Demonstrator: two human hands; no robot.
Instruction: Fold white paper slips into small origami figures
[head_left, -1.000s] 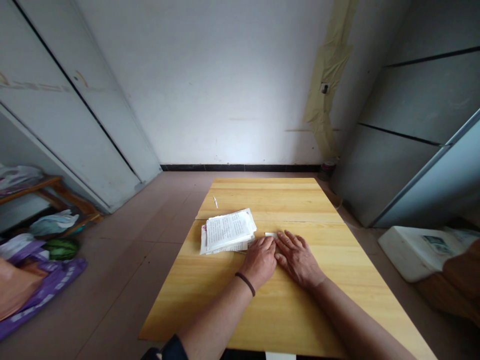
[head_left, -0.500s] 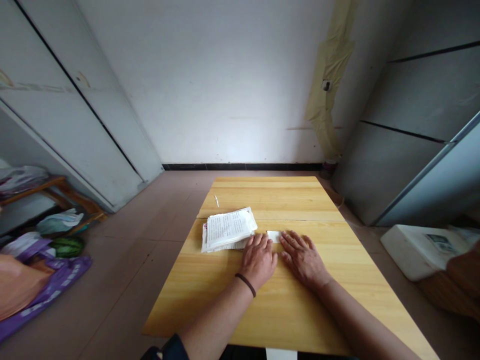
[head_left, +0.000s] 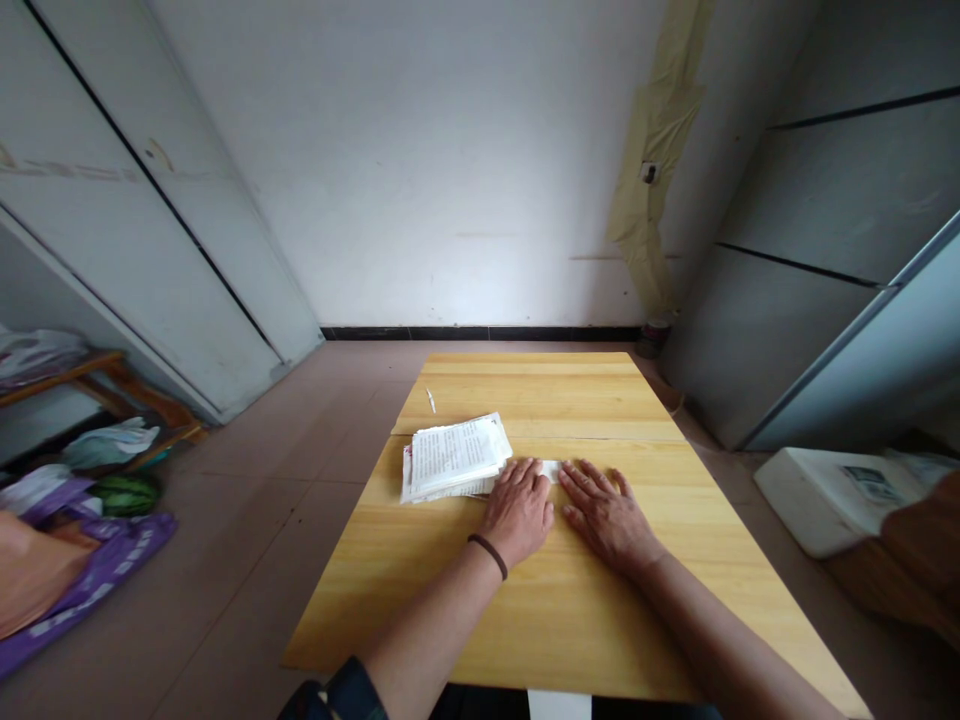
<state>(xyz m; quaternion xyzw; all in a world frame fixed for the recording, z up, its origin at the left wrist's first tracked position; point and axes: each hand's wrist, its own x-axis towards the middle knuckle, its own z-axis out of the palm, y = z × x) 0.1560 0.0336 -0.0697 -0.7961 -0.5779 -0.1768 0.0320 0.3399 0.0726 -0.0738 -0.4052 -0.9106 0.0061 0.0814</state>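
Observation:
My left hand (head_left: 517, 512), with a dark cord bracelet on its wrist, lies flat on the yellow wooden table (head_left: 390, 590), its fingertips against the right corner of a stack of printed papers (head_left: 454, 458). My right hand (head_left: 607, 520) lies flat just beside it, fingers spread. A small white paper slip (head_left: 552, 469) sits between the two hands' fingertips, partly covered by them. Neither hand grips anything.
A small white sliver (head_left: 430, 400) lies on the table's far half, beyond a seam across the wood. On the floor are a purple bag (head_left: 97, 570) and a watermelon (head_left: 126, 494) at left, and a white foam box (head_left: 825, 505) at right. Cabinets flank the table.
My hands have moved slightly apart since a second ago. They now cover more of the white slip than half a second ago. The paper stack has not visibly moved.

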